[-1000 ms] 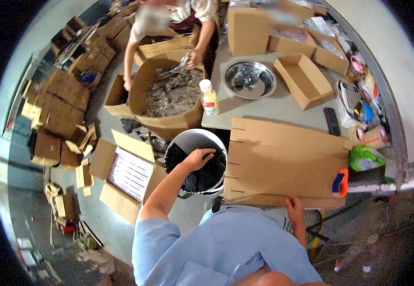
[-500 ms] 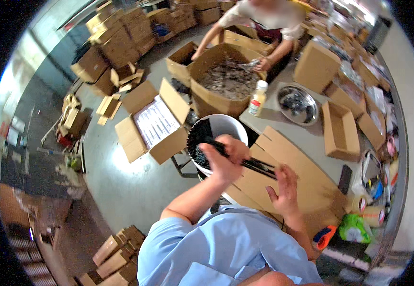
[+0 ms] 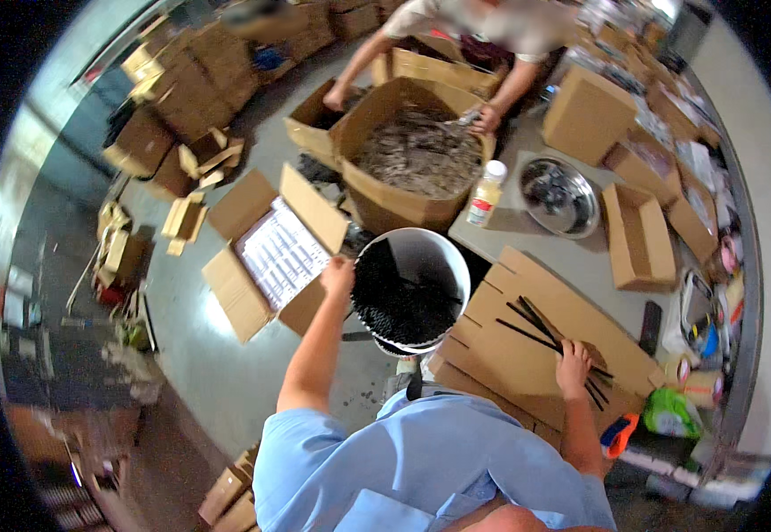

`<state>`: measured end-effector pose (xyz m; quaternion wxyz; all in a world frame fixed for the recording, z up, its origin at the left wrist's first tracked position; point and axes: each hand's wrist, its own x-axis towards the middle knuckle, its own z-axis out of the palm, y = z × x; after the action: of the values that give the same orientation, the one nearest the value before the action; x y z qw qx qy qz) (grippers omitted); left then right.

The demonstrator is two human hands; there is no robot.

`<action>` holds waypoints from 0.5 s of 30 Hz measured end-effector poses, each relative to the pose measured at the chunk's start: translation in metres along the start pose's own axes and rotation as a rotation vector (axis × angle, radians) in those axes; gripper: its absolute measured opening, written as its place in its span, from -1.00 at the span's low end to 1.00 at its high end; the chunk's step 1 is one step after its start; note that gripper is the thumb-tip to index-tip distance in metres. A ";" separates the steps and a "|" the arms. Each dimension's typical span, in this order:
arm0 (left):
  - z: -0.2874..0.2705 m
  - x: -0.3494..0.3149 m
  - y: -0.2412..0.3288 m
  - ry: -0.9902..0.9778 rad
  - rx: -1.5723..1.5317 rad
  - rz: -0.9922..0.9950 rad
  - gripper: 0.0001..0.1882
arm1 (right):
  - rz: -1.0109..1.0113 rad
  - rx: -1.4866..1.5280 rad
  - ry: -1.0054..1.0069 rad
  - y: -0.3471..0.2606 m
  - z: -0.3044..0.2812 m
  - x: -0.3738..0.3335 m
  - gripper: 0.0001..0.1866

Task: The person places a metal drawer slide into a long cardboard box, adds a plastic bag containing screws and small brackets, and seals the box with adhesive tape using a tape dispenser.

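A white bucket (image 3: 454, 257) stands in front of me, with many thin black sticks (image 3: 403, 306) packed inside, their ends showing. My left hand (image 3: 338, 276) is closed at the bucket's left rim, beside a flap of an open carton; its fingertips are partly hidden. To the right, my right hand (image 3: 574, 365) is closed over a few long black sticks (image 3: 532, 321) that lie fanned out on flat cardboard (image 3: 501, 355). The sticks stick out on both sides of that hand.
An open carton (image 3: 310, 191) with white printed packs stands left of the bucket. Beyond it, another person's hands work at a large box (image 3: 403, 204) of small pieces. The table holds a bottle (image 3: 486, 195), a metal bowl (image 3: 572, 229), an open box (image 3: 638, 266) and tape rolls (image 3: 700, 387).
My hands have moved apart. The black sticks, held over the bucket and cardboard before, now lie on the cardboard under my right hand. My left hand has moved to the bucket's left rim.
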<state>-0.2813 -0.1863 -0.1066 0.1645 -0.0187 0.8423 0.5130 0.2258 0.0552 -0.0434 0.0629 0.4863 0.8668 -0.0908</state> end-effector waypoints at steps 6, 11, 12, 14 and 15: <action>0.000 0.107 -0.045 0.059 -0.082 -0.105 -0.45 | 0.266 0.006 -0.029 -0.038 0.030 -0.018 -0.36; -0.005 0.138 -0.026 0.109 0.638 -0.052 -0.43 | 0.252 -0.083 0.157 -0.050 0.057 -0.041 -0.39; -0.006 0.126 -0.015 0.060 0.733 0.047 -0.49 | 0.263 -0.073 0.130 -0.054 0.047 -0.039 -0.40; -0.014 0.130 -0.021 -0.004 0.780 0.104 -0.58 | 0.217 -0.052 0.177 -0.053 0.044 -0.035 -0.42; -0.022 0.130 -0.025 -0.032 0.804 0.127 -0.59 | 0.227 -0.043 0.181 -0.054 0.041 -0.029 -0.42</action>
<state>-0.4052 -0.1990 -0.1577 0.1397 0.1069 0.9726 0.1519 0.1957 -0.0058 -0.0729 0.0046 0.5858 0.8102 -0.0204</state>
